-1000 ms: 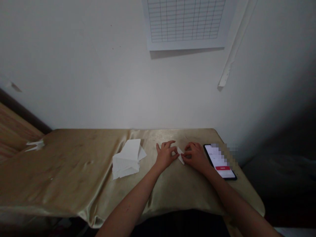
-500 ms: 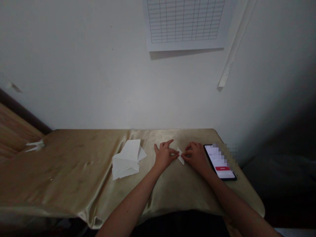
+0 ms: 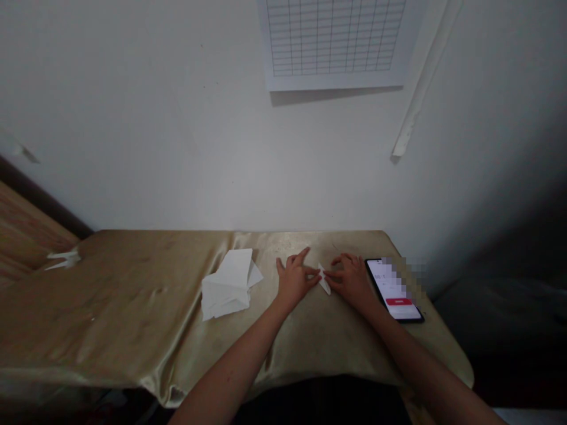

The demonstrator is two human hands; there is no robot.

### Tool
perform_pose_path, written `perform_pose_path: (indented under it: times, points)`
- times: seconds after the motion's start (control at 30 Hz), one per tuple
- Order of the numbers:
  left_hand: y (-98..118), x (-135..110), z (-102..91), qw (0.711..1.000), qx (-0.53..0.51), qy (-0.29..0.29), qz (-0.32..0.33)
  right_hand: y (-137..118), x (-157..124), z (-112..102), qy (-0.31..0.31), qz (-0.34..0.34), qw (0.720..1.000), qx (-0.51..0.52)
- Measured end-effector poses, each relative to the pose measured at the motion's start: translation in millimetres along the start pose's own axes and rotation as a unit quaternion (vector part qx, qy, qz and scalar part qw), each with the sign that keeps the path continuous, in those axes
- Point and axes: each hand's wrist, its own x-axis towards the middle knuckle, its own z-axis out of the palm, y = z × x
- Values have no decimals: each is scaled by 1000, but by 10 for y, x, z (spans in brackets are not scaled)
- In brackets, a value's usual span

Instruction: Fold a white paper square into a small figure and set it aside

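A lone head-worn camera looks forward and down across a nearby cloth-covered table [image 3: 128, 295] toward the wall [image 3: 168, 141] just beyond it.

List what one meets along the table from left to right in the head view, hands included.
White strips → paper pile → left hand → small paper → right hand → phone.
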Motion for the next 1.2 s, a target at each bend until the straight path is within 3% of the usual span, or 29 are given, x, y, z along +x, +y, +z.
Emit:
perform_pose_path:
  times: [0.6,0.9,1.2]
  points:
    - [-53,16,31,999,33,-16,-9,33,-17,148,-63,40,996,-40]
    - [-110,51,79,998,36,-34,-25,-5,-44,174,-72,22,994,-76]
    - [-115,43,123,998,46,-3,-42,-40,-37,157,-40,23,997,-62]
